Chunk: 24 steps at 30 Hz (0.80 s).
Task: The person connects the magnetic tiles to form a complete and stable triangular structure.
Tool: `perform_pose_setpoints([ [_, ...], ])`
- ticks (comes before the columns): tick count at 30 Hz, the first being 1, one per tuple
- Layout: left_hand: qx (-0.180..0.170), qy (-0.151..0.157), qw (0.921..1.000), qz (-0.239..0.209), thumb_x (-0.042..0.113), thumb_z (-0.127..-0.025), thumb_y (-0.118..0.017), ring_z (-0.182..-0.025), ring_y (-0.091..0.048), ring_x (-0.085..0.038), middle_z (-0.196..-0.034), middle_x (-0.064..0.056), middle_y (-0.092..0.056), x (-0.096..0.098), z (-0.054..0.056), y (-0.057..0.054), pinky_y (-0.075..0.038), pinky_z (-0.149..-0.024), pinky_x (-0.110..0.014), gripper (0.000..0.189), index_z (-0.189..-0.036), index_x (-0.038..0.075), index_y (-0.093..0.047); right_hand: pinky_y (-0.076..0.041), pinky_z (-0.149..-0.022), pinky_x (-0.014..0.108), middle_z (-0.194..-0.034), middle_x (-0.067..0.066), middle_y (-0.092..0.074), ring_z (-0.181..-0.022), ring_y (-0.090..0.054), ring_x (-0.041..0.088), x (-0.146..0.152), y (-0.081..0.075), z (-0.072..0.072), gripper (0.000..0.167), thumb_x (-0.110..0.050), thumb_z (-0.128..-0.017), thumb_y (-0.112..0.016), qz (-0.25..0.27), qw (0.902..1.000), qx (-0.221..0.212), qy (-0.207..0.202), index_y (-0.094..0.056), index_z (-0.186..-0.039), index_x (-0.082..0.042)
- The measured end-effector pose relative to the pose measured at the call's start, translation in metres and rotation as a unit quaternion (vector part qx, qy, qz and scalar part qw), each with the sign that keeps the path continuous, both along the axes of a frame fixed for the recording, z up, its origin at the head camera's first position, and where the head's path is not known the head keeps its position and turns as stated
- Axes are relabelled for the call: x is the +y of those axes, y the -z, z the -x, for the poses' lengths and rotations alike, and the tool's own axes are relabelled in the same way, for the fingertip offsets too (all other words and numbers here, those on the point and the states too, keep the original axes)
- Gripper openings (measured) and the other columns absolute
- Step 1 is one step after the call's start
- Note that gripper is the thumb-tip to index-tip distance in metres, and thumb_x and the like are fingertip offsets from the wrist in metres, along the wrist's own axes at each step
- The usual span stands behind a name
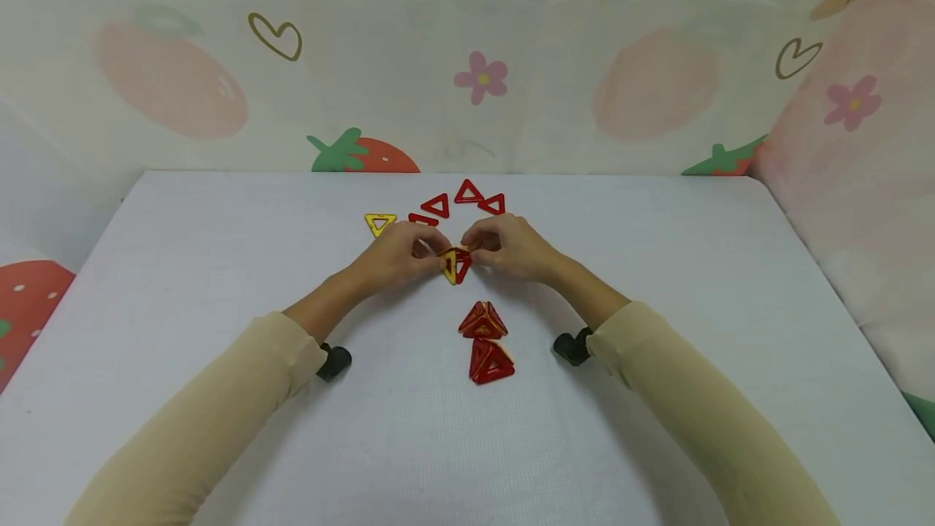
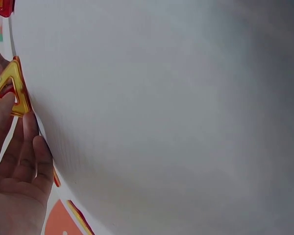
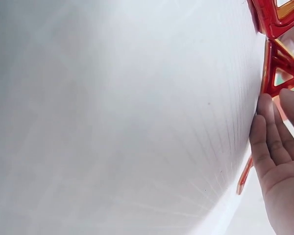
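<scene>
My left hand pinches a yellow triangular magnetic tile between thumb and fingers. It forms part of a small pyramid-like piece with red triangular tiles. On the opposite side, my right hand grips the same piece, thumb and fingertips at a lower corner of a red tile in the right wrist view. Both hands are low over the white table. Nearer to me stand two red pyramids of such tiles, a farther one and a closer one, close together.
Several loose red triangular tiles lie beyond the hands, among them a farthest one. A loose yellow tile lies behind the left hand. Dark wrist devices sit at both sleeves. A patterned cloth hangs behind the table's back edge.
</scene>
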<state>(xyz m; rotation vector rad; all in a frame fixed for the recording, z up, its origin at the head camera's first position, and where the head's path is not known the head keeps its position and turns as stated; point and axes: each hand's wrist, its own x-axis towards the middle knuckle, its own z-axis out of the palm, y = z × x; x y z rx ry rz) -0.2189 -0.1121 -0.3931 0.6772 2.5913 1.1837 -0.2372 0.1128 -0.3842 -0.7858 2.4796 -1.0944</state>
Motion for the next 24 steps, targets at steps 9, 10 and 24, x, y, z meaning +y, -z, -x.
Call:
perform_pose_setpoints([
  [9, 0.005, 0.007, 1.0, 0.0, 0.007, -0.088, -0.075, -0.089, -0.063, -0.02, -0.1, -0.006, -0.072, -0.002, -0.001, -0.001, -0.053, -0.083, -0.033, 0.017, -0.105, 0.003, -0.073, -0.052, -0.092, 0.033, -0.108, 0.01, -0.07, -0.101, -0.065, 0.021, 0.002, -0.002, 0.002, 0.024, -0.001, -0.092, -0.067, 0.006, 1.0, -0.003, -0.004, -0.068, -0.115, 0.0],
  [10, 0.004, 0.007, 1.0, 0.0, 0.007, -0.088, -0.075, -0.088, -0.063, -0.02, -0.1, -0.006, -0.072, -0.003, -0.001, -0.001, -0.053, -0.082, -0.033, 0.018, -0.105, 0.004, -0.073, -0.052, -0.091, 0.033, -0.108, 0.01, -0.07, -0.101, -0.065, 0.021, 0.002, -0.002, 0.002, 0.024, -0.002, -0.092, -0.068, 0.006, 1.0, -0.001, 0.0, -0.068, -0.116, 0.0],
  [24, -0.028, 0.005, 0.9996, -0.008, 0.007, -0.088, -0.075, -0.088, -0.06, -0.022, -0.104, -0.008, -0.069, -0.006, -0.002, -0.003, -0.052, -0.083, -0.031, 0.022, -0.109, 0.002, -0.071, -0.044, -0.105, 0.042, -0.133, 0.016, -0.059, -0.123, -0.055, 0.029, 0.021, -0.008, 0.026, 0.051, -0.002, -0.089, -0.072, 0.031, 0.9955, 0.032, 0.084, -0.053, -0.136, 0.001],
])
